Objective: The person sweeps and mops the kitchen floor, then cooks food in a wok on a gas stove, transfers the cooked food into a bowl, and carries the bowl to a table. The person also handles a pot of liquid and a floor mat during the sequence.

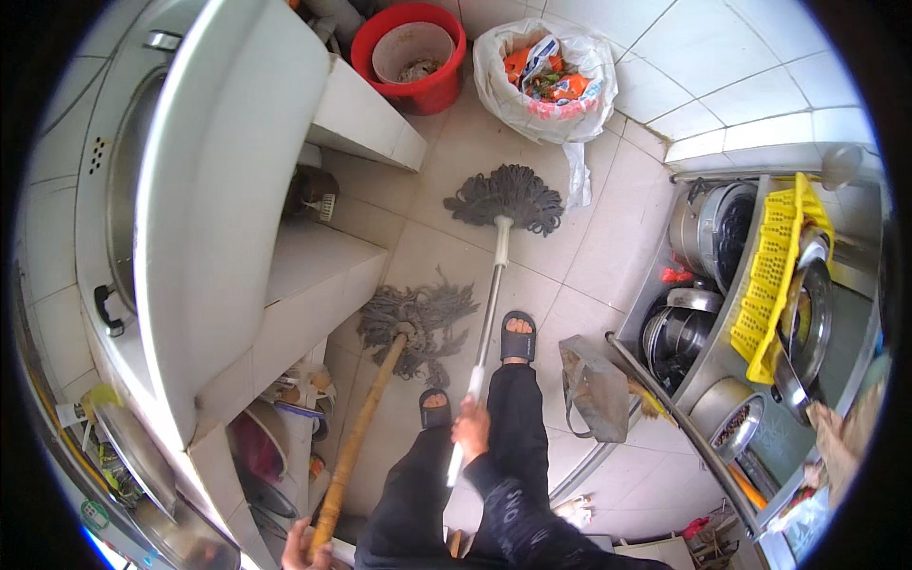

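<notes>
My right hand (471, 429) grips the white handle of a string mop with a metal pole (491, 313). Its dark grey mop head (507, 198) lies spread on the tiled floor ahead of my feet. At the bottom edge my left hand (306, 547) is around a bamboo mop pole (363, 434). The grey, frayed head of that second mop (413, 324) rests on the floor beside the tiled counter base, in front of my left foot. A black slide sandal (518, 345) is on my right foot, near the metal pole.
A red bucket (445, 89) and a lined trash bin (491, 85) stand at the back wall. Right of my feet is a metal dustpan (595, 392). A rack with pots (695, 235) and a yellow basket (766, 278) borders the right; a tiled counter shelf (320, 263) juts from the left.
</notes>
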Motion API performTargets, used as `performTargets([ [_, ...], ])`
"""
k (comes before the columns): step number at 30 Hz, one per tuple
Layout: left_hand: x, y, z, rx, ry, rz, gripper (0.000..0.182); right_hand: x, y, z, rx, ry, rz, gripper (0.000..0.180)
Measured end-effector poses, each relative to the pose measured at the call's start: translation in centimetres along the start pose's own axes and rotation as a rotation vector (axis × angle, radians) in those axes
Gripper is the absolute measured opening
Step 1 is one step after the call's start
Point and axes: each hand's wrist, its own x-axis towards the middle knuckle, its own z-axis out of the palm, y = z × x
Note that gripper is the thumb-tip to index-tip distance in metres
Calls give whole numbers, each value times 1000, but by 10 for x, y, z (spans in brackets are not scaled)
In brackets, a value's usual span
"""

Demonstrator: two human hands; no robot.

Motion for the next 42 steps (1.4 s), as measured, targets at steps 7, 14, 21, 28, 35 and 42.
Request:
performTargets([
  [7,23,-149,16,152,-310,-228,14,38,-106,-38,-36,-219,-368,23],
  [14,42,-169,-7,-65,-440,-286,18,-86,-14,-88,-261,-107,-132,18],
  [21,50,-189,-1,-159,-430,-279,24,-187,82,-135,-445,65,-130,26],
  [28,39,-206,16,-76,-391,-228,23,-130,-3,-121,-831,92,-714,47],
  [35,33,-207,32,-21,-366,-240,22,13,-171,-53,-1065,222,-938,49],
  [42,28,-191,46,73,-391,-225,26,-15,-92,-125,-1019,85,-706,55],
])
